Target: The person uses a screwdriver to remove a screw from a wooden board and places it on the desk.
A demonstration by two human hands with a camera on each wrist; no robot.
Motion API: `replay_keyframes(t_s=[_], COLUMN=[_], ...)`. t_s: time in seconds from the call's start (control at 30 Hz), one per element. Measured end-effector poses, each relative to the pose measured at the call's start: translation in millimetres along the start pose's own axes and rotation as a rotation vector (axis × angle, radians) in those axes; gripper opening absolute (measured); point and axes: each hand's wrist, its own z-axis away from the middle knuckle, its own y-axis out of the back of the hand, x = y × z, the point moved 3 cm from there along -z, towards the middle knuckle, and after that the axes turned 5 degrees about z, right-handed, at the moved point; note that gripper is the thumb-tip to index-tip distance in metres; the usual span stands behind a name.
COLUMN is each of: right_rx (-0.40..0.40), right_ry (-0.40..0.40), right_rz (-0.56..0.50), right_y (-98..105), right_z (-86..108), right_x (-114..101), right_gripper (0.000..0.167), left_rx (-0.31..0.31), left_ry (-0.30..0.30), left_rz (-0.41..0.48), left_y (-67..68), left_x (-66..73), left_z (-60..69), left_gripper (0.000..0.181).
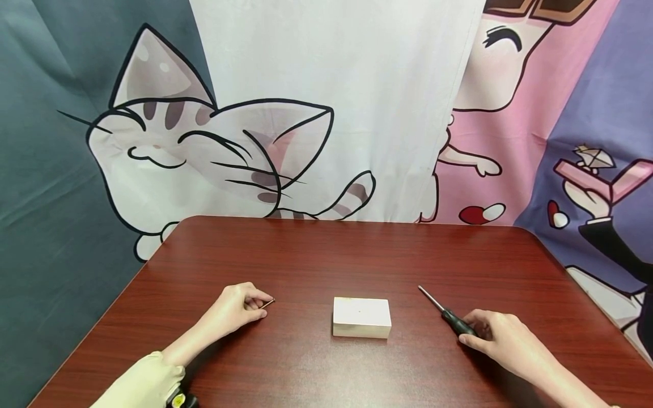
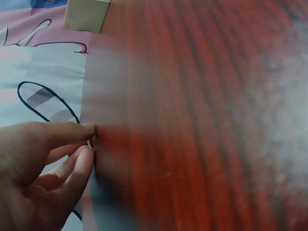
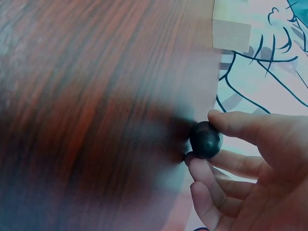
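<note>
Between thumb and fingers my left hand (image 1: 240, 306) pinches a small screw (image 1: 267, 304), low over the left part of the table. In the left wrist view the threaded part of that screw (image 2: 90, 144) shows between the fingertips. My right hand (image 1: 502, 337) grips the dark handle of a screwdriver (image 1: 456, 322), whose metal shaft points away and to the left. The round end of the screwdriver handle (image 3: 206, 140) faces the right wrist camera. A pale rectangular block (image 1: 361, 317) lies between the hands, with a tiny dark mark on its top; neither hand touches it.
The brown wood-grain table (image 1: 306, 255) has rounded far corners. Behind it hangs a cloth (image 1: 347, 56) printed with cartoon figures. A dark device with a yellow spot (image 1: 179, 400) sits at my left wrist by the pale sleeve (image 1: 140, 382).
</note>
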Motion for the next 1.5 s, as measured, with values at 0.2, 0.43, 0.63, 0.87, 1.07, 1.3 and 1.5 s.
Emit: replay_keyframes(t_s=[0.2, 0.43, 0.63, 0.87, 1.07, 1.3, 1.5], right_rx=[0.007, 0.006, -0.014, -0.022, 0.003, 0.007, -0.04], right_ry=[0.015, 0.025, 0.002, -0.041, -0.056, -0.048, -0.052], right_rz=[-0.009, -0.009, 0.006, 0.017, 0.032, 0.062, 0.11], right_y=[-0.4, -0.5, -0.4, -2.1, -3.6, -5.2, -0.9], right_z=[0.0, 0.0, 0.1, 3.1, 7.6, 10.3, 12.7], right_x=[-0.2, -0.2, 0.6, -1.4, -3.1, -6.9, -8.5], right_gripper=[0.028, 0.031, 0.037, 0.044, 0.048, 0.053, 0.06], left_rx=[-0.067, -0.102, -0.108, -0.109, -0.115, -0.127, -0.227], left_ry=[0.012, 0.031, 0.017, -0.008, -0.048, -0.09, -0.039], left_rz=[0.029, 0.023, 0.014, 0.009, -0.039, -0.107, -0.069], left_y=[3.4, 5.8, 6.9, 10.0, 12.0, 12.4, 23.8], left_x=[-1.5, -1.5, 0.6, 0.3, -0.1, 3.5, 12.1], left_z=[1.4, 2.0, 3.4, 8.7, 12.9, 12.1, 12.6], left_gripper=[0.028, 0.035, 0.036, 0.038, 0.039, 0.042, 0.05])
